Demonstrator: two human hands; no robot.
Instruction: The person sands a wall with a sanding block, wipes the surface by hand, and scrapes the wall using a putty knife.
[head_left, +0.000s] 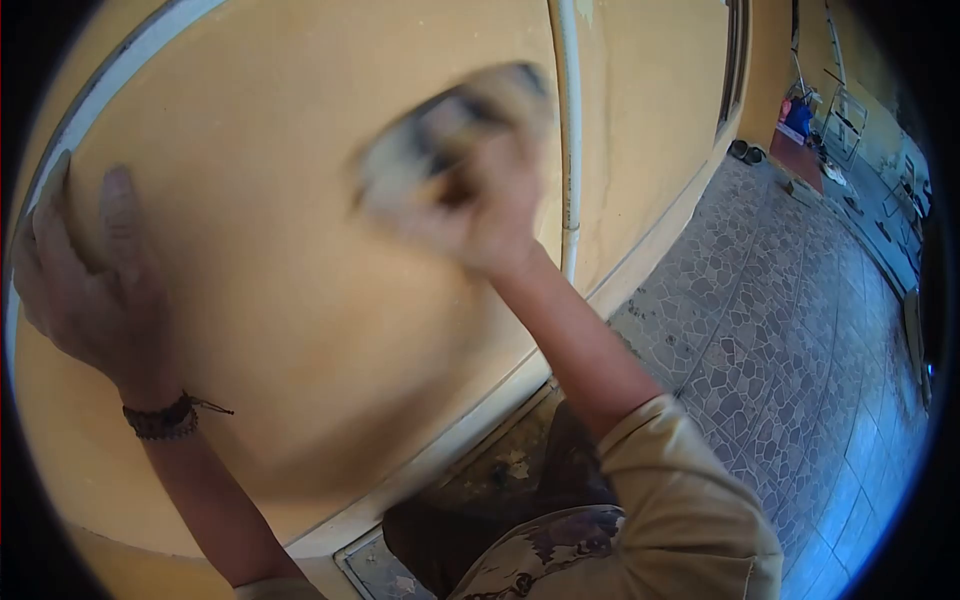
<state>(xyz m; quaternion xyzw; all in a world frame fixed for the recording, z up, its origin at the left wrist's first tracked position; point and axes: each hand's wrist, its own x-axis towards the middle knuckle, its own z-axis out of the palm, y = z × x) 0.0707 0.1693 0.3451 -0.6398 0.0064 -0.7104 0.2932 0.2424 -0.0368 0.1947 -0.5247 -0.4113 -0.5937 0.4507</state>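
Observation:
My right hand (pixel 505 205) is closed around a flat oblong tool (pixel 400 165) with pale and dark parts, held in front of the yellow wall (pixel 300 120). Motion smears both, so the tool's exact kind and whether it touches the wall cannot be made out. On the left, my left hand (pixel 95 290) is raised at the wall, fingers and thumb apart, beside a white curved strip (pixel 110 75). Nothing shows in its grasp. A dark braided bracelet (pixel 165 418) circles that wrist.
A white vertical pipe (pixel 571 130) runs down the wall to my right hand's right. A ledge (pixel 440 445) follows the wall's foot. Stone-patterned paving (pixel 730 310) stretches away at right, with dark shoes (pixel 746 152) and a metal frame (pixel 845 125) farther back.

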